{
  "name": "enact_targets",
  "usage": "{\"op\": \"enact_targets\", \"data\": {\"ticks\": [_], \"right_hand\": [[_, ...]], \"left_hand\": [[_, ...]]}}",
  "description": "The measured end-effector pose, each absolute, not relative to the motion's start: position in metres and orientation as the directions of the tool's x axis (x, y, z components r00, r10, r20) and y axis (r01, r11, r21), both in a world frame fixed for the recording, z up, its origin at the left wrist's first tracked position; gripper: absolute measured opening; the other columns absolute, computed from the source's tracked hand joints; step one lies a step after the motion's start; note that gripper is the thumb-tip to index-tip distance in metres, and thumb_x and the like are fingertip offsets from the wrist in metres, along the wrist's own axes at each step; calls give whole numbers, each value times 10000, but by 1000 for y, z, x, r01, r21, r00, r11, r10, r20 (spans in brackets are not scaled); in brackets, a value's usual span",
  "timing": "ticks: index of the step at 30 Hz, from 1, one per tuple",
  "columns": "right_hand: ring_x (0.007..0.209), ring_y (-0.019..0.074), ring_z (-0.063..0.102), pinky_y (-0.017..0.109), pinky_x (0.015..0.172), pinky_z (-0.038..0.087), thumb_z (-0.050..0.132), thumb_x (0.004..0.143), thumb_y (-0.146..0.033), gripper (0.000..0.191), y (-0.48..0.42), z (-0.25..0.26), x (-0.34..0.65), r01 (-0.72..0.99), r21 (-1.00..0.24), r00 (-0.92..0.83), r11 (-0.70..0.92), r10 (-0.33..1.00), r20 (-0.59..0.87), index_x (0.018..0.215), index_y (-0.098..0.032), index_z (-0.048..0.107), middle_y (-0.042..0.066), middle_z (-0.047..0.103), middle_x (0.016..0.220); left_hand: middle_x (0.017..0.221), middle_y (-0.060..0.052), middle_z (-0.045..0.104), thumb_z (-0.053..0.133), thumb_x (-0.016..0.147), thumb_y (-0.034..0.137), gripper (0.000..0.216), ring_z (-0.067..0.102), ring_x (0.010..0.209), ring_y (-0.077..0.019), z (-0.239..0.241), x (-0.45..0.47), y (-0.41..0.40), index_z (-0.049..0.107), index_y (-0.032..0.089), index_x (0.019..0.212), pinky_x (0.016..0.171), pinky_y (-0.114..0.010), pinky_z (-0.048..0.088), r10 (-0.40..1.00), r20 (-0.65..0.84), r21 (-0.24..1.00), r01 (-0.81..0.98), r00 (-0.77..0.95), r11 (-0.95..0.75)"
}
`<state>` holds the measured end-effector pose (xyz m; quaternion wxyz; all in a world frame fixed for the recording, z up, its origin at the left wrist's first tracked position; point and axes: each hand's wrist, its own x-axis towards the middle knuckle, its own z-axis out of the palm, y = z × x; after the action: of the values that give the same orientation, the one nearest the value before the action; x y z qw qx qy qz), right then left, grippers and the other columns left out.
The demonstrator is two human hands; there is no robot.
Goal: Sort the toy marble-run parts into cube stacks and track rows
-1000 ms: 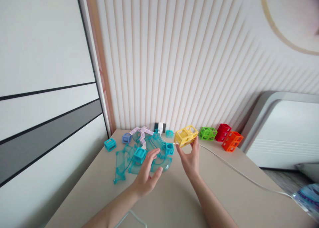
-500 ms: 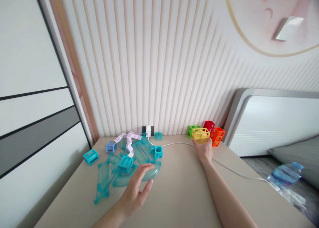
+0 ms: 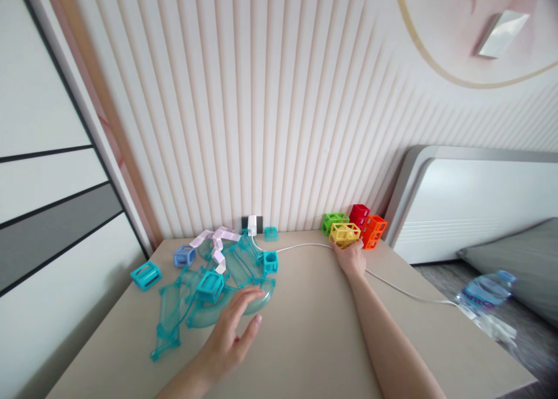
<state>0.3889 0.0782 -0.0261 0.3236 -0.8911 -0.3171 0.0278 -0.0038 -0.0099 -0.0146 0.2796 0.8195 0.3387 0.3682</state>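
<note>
My right hand (image 3: pixel 352 259) grips a yellow open-frame block (image 3: pixel 344 234) at the back right of the table, its fingers around the near side. Close behind that block stand a green block (image 3: pixel 335 223), a red block (image 3: pixel 359 215) and an orange block (image 3: pixel 374 231). My left hand (image 3: pixel 233 332) is held over the front of the table with thumb and fingers apart, holding nothing. Just beyond its fingertips lies a curved translucent teal tube (image 3: pixel 226 309). A teal open-frame block (image 3: pixel 210 287) rests among the flat teal track pieces (image 3: pixel 169 312).
A lilac folding chain piece (image 3: pixel 218 250), a blue block (image 3: pixel 184 256) and another teal block (image 3: pixel 146 275) lie at the left. From a white plug (image 3: pixel 252 225) at the wall, a white cable (image 3: pixel 305 245) crosses the table (image 3: pixel 300 341). A water bottle (image 3: pixel 488 289) lies beyond the right edge.
The yellow block has come down slightly against the blocks behind it, still in my right hand. My left hand stays spread, and the whole view has shifted a little.
</note>
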Motion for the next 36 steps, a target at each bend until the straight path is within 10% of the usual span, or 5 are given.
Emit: {"op": "enact_targets", "data": {"ticks": [13,30,36], "right_hand": [[1248,369,561,425,1017,434,644,710,-616,896,80,-35,396,585,-550,789,-597,576,214,1356,-50,385,274,595,1297],[1387,431,379,488,1091,350,591,739,-594,1162,76,-37,385,650,-512,748,-561,590,303,1517,96,72,351,293,1527],[1468,370,240,531,1150,231,487,871,-438,846,69,-34,365,791,-442,611,-423,586,532,1541,-38,157,282,190,1594]], "left_hand": [[1318,-57,629,531,956,310,310,564,1273,-251,-12,-5,-10,581,309,1262,1085,-409,470,749,447,699,332,489,-634],[1309,-76,622,517,959,277,327,565,1265,-249,-15,-4,-8,561,296,1283,1077,-411,478,719,458,651,353,524,-672],[1257,-71,639,517,936,194,404,553,1259,-237,-10,-4,-7,531,285,1329,1098,-404,460,587,513,499,339,626,-797]]}}
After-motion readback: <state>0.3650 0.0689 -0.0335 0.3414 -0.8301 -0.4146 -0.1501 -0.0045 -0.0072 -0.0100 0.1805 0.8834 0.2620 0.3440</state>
